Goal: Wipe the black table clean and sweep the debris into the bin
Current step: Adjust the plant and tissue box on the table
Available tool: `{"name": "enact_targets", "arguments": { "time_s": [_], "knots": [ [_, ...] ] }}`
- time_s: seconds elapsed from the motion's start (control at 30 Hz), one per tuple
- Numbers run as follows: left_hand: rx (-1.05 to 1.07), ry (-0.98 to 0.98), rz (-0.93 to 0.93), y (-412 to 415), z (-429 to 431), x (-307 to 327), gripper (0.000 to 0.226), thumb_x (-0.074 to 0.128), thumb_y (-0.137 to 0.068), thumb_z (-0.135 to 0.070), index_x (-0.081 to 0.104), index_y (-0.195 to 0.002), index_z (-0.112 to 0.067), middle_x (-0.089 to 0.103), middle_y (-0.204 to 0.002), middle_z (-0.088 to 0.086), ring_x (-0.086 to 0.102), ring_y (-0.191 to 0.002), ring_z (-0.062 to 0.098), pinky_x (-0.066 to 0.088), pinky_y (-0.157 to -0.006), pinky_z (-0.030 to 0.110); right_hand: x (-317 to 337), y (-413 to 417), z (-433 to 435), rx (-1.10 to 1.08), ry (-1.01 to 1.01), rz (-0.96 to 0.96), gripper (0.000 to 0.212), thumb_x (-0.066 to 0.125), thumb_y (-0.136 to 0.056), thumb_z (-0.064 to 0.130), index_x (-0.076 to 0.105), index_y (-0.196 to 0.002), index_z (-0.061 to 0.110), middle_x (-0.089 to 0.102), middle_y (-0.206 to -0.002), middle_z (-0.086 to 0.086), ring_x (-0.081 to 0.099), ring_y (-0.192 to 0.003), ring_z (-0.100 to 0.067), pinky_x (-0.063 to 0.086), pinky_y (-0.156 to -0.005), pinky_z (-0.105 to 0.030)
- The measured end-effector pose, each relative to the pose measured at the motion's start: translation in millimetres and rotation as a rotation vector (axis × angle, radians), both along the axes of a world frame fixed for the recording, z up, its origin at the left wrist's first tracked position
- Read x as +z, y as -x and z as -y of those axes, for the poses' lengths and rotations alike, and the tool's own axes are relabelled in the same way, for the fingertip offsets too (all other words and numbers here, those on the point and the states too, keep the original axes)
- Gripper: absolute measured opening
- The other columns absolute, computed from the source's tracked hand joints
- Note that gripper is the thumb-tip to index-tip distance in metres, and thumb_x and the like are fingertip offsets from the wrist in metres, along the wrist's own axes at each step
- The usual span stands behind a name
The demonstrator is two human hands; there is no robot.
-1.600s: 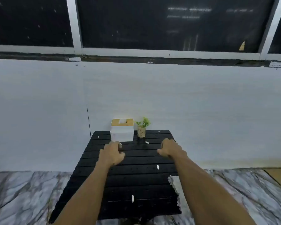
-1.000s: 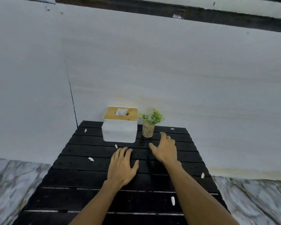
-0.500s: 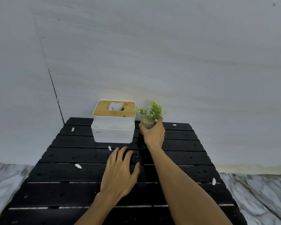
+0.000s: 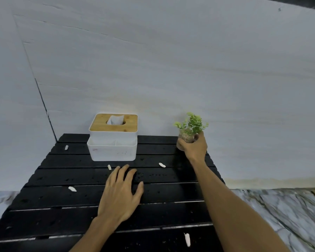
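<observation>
1. The right hand [image 4: 194, 148] is wrapped around the pot of a small plant [image 4: 190, 130], at the table's [image 4: 44, 197] far right corner (lifted or resting, I cannot tell).
2. The left hand [image 4: 120, 193] lies flat and open on the slats mid-table, fingers spread, holding nothing.
3. White scraps [image 4: 72, 188] are scattered across the black slats, one just beyond the left fingertips.
4. A tissue box [image 4: 113, 137] stands at the far edge against the wall; the slats between it and the plant are bare.
</observation>
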State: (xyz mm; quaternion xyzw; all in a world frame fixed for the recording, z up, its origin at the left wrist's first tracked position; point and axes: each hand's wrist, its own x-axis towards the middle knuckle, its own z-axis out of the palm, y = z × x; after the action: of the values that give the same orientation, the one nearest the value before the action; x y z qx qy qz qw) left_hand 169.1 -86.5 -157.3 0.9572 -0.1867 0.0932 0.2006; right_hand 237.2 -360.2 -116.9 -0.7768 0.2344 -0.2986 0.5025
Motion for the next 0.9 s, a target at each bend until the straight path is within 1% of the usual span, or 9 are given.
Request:
{"name": "enact_targets", "arguments": {
  "time_s": [0.07,0.13,0.23,0.33,0.53,0.6,0.7,0.77,0.9],
  "knots": [
    [0.002,0.005,-0.006,1,0,1,0.074,0.014,-0.086,-0.065,0.046,-0.14,-0.025,0.037,-0.152,-0.002,0.022,-0.145,0.021,0.019,-0.117,0.037,-2,4,13,-0.021,-0.014,0.0,0.053,0.086,-0.07,0.023,0.05,-0.109,0.025,0.063,-0.108,-0.001,0.065,-0.098,-0.024,0.055,-0.082,-0.036],
    [0.004,0.004,-0.012,1,1,2,0.075,0.013,-0.086,-0.065,0.045,-0.141,-0.025,0.036,-0.153,-0.003,0.021,-0.145,0.02,0.019,-0.118,0.037,-2,6,22,-0.025,-0.027,-0.003,0.053,0.087,-0.072,0.02,0.049,-0.109,0.023,0.06,-0.097,0.011,0.065,-0.093,-0.021,0.056,-0.081,-0.036],
    [0.008,-0.002,-0.01,1,1,1,0.074,0.014,-0.086,-0.065,0.045,-0.141,-0.026,0.037,-0.152,-0.004,0.022,-0.145,0.02,0.021,-0.118,0.037,-3,7,30,-0.003,-0.036,-0.002,0.053,0.086,-0.074,0.017,0.048,-0.11,0.02,0.054,-0.094,0.021,0.063,-0.09,-0.018,0.055,-0.078,-0.033],
    [0.006,-0.005,-0.01,0,1,0,0.072,0.017,-0.087,-0.065,0.047,-0.139,-0.026,0.039,-0.151,-0.004,0.024,-0.144,0.02,0.024,-0.117,0.038,-4,6,33,0.014,-0.052,0.002,0.053,0.085,-0.074,0.015,0.048,-0.111,0.02,0.055,-0.096,0.02,0.063,-0.09,-0.018,0.056,-0.08,-0.034],
    [0.005,0.0,-0.004,0,2,0,0.073,0.016,-0.087,-0.065,0.047,-0.14,-0.026,0.038,-0.151,-0.004,0.023,-0.144,0.02,0.023,-0.117,0.038,-7,3,33,0.046,-0.088,0.03,0.055,0.085,-0.076,0.017,0.046,-0.114,0.023,0.057,-0.113,0.005,0.063,-0.101,-0.019,0.056,-0.086,-0.035],
    [0.006,0.008,0.0,0,1,0,0.074,0.015,-0.086,-0.065,0.046,-0.14,-0.026,0.037,-0.152,-0.004,0.022,-0.145,0.02,0.022,-0.117,0.038,-9,2,35,0.056,-0.102,0.029,0.06,0.086,-0.076,0.018,0.047,-0.122,0.022,0.057,-0.116,0.004,0.063,-0.103,-0.018,0.056,-0.09,-0.037],
    [0.004,0.018,0.004,0,1,0,0.075,0.013,-0.086,-0.066,0.045,-0.141,-0.026,0.036,-0.152,-0.004,0.022,-0.145,0.019,0.021,-0.117,0.037,-10,3,35,0.066,-0.142,0.025,0.076,0.087,-0.075,0.019,0.044,-0.138,0.02,0.058,-0.12,0.005,0.064,-0.102,-0.014,0.053,-0.091,-0.032],
    [0.001,0.018,0.009,0,1,0,0.075,0.013,-0.086,-0.066,0.045,-0.141,-0.026,0.036,-0.152,-0.004,0.022,-0.145,0.019,0.021,-0.117,0.037,-11,7,34,0.075,-0.161,0.024,0.081,0.087,-0.074,0.018,0.043,-0.142,0.02,0.059,-0.122,0.004,0.064,-0.099,-0.01,0.051,-0.089,-0.028],
    [-0.007,0.039,0.018,0,0,-1,0.073,0.018,-0.086,-0.065,0.047,-0.139,-0.024,0.04,-0.15,-0.003,0.027,-0.143,0.02,0.024,-0.116,0.038,-9,23,23,0.046,-0.093,-0.024,0.081,0.085,-0.078,0.022,0.04,-0.145,0.018,0.059,-0.128,-0.001,0.061,-0.106,-0.017,0.045,-0.086,-0.027]
  ]
}}
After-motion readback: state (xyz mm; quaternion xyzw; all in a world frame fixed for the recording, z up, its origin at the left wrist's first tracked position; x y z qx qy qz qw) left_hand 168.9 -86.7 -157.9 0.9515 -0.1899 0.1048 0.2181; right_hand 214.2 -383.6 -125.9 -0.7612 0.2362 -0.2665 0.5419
